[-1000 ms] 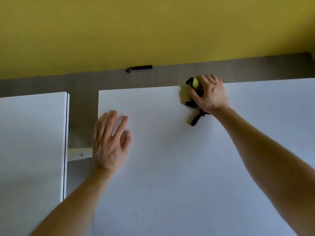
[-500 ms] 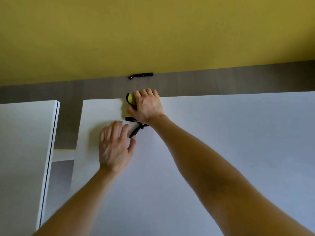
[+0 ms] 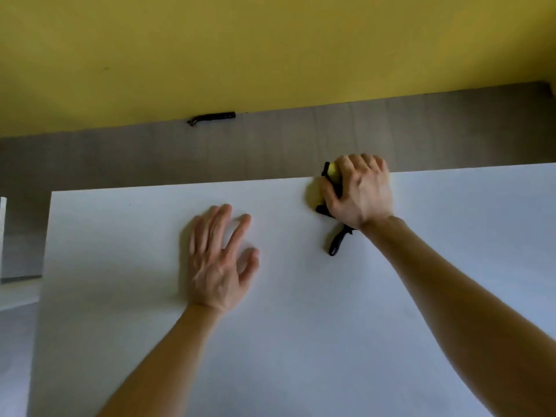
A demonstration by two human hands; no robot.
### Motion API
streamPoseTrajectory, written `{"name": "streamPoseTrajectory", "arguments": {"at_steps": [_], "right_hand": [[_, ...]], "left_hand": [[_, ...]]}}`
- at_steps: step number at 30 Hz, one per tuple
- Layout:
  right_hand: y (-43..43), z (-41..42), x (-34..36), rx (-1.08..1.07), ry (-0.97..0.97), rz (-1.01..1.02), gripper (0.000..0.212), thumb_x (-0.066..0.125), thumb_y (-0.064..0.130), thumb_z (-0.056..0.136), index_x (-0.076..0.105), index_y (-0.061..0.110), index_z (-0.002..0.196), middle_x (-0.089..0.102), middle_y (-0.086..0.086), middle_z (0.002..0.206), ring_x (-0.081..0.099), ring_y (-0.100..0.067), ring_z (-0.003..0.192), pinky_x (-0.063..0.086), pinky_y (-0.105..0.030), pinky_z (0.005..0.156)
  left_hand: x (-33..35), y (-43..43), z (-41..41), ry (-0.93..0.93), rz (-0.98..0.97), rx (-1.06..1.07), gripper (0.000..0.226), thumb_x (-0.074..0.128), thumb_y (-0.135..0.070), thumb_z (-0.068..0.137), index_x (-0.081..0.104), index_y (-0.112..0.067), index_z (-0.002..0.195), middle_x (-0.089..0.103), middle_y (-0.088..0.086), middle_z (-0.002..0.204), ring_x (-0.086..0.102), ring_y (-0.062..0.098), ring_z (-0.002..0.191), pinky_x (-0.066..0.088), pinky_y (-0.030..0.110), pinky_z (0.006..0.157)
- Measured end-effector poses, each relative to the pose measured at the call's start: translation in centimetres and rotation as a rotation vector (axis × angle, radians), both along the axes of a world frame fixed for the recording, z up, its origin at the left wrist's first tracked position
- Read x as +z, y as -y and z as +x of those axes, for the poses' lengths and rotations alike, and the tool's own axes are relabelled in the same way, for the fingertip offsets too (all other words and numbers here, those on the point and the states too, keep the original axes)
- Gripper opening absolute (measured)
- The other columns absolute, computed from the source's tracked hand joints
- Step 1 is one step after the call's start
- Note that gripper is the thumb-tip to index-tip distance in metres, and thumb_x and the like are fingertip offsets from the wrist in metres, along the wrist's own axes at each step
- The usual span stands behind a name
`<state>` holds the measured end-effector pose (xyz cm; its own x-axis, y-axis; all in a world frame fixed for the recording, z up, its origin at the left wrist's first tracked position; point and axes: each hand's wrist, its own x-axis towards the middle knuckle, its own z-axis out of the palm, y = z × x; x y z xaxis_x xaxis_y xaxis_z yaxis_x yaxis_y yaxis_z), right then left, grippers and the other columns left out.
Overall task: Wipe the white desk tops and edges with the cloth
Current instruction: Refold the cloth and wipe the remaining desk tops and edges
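Hiding most of yellow cloth [image 3: 332, 170] at far edge of smooth white desk top [image 3: 301, 341]: right hand [image 3: 359, 191], curled round it; black strap [image 3: 337, 243] trails. Left hand [image 3: 221, 260]: flat, spread, resting on top.

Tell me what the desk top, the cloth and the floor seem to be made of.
Desk top: smooth matte white board, likely laminate; even and grainless. Cloth in the right hand: soft yellow fabric with black trim, perhaps microfibre; blurred. Floor: grey wood-look planks with faint seams, laminate or vinyl.
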<state>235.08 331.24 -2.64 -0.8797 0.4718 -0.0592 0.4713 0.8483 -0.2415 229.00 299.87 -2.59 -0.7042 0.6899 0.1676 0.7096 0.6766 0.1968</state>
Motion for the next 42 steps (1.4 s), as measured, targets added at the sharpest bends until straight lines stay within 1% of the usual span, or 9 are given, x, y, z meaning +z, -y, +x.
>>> {"name": "streamPoseTrajectory", "arguments": {"at_steps": [6,10,15,19,25,29,36,39,42], "right_hand": [[12.6,-10.4,0.6,0.271,-0.078,-0.118,0.044,0.046,0.057,0.092,0.065,0.017,0.094,0.072,-0.008,0.092,0.065,-0.035,0.09,0.046,-0.045,0.086],[7.9,-6.0,-0.2,0.266,-0.143,-0.133,0.045,0.051,0.058,0.095,0.064,0.017,0.102,0.07,-0.009,0.099,0.062,-0.037,0.099,0.045,-0.047,0.089],[-6.8,5.5,0.0,-0.015,-0.121,-0.062,0.043,0.058,0.054,0.097,0.066,0.015,0.112,0.069,-0.013,0.109,0.059,-0.04,0.108,0.043,-0.05,0.1],[-6.4,5.3,0.1,-0.22,-0.071,-0.003,0.039,0.056,0.051,0.096,0.064,0.013,0.101,0.069,-0.015,0.102,0.06,-0.041,0.103,0.044,-0.051,0.1],[12.5,-9.6,-0.2,0.209,-0.127,-0.125,0.039,0.052,0.054,0.095,0.068,0.018,0.095,0.072,-0.007,0.096,0.064,-0.035,0.092,0.04,-0.044,0.088],[13.0,-10.7,0.0,0.323,-0.16,-0.207,0.042,0.053,0.054,0.095,0.069,0.016,0.103,0.072,-0.007,0.1,0.065,-0.034,0.096,0.042,-0.044,0.089],[-7.0,5.3,0.4,-0.115,-0.117,-0.026,0.038,0.059,0.051,0.098,0.067,0.015,0.107,0.069,-0.01,0.104,0.06,-0.039,0.105,0.044,-0.048,0.1],[-5.3,4.8,0.8,-0.33,-0.06,0.059,0.036,0.058,0.047,0.096,0.065,0.012,0.098,0.068,-0.011,0.1,0.059,-0.038,0.102,0.043,-0.049,0.105],[2.8,-0.9,0.6,-0.119,-0.078,0.02,0.034,0.057,0.048,0.094,0.066,0.016,0.095,0.069,-0.008,0.098,0.061,-0.036,0.097,0.042,-0.048,0.103]], "left_hand": [[-0.3,0.4,-0.2,-0.006,-0.025,0.025,0.056,0.056,-0.04,0.104,0.062,-0.006,0.148,0.051,0.018,0.161,0.041,0.038,0.156,0.032,0.065,0.125],[0.1,0.1,-0.1,-0.006,-0.04,0.02,0.059,0.057,-0.04,0.103,0.059,-0.006,0.151,0.046,0.015,0.167,0.039,0.036,0.158,0.032,0.064,0.125],[0.5,-0.1,0.1,0.002,-0.029,0.027,0.061,0.062,-0.036,0.1,0.058,-0.006,0.152,0.044,0.015,0.168,0.039,0.037,0.158,0.031,0.065,0.125],[0.6,-0.2,0.0,0.0,-0.035,0.031,0.06,0.062,-0.036,0.101,0.058,-0.007,0.153,0.043,0.014,0.169,0.039,0.036,0.158,0.031,0.063,0.126],[0.3,0.0,0.0,-0.012,-0.029,0.189,0.058,0.06,-0.039,0.099,0.059,-0.003,0.145,0.049,0.017,0.162,0.044,0.041,0.152,0.031,0.061,0.126],[0.3,-0.2,0.0,0.001,-0.04,0.211,0.062,0.057,-0.043,0.099,0.058,-0.002,0.146,0.05,0.016,0.161,0.044,0.039,0.152,0.03,0.06,0.126],[0.5,-0.4,0.3,-0.002,-0.069,0.191,0.06,0.055,-0.042,0.099,0.058,-0.01,0.15,0.045,0.014,0.166,0.041,0.039,0.155,0.027,0.059,0.127],[0.3,-0.3,0.2,-0.011,-0.064,0.194,0.059,0.053,-0.042,0.1,0.058,-0.01,0.151,0.044,0.015,0.167,0.041,0.041,0.154,0.027,0.06,0.127],[0.3,-0.2,0.3,-0.023,-0.044,0.188,0.058,0.055,-0.04,0.1,0.058,-0.009,0.15,0.045,0.016,0.166,0.043,0.042,0.153,0.028,0.061,0.126]]}}
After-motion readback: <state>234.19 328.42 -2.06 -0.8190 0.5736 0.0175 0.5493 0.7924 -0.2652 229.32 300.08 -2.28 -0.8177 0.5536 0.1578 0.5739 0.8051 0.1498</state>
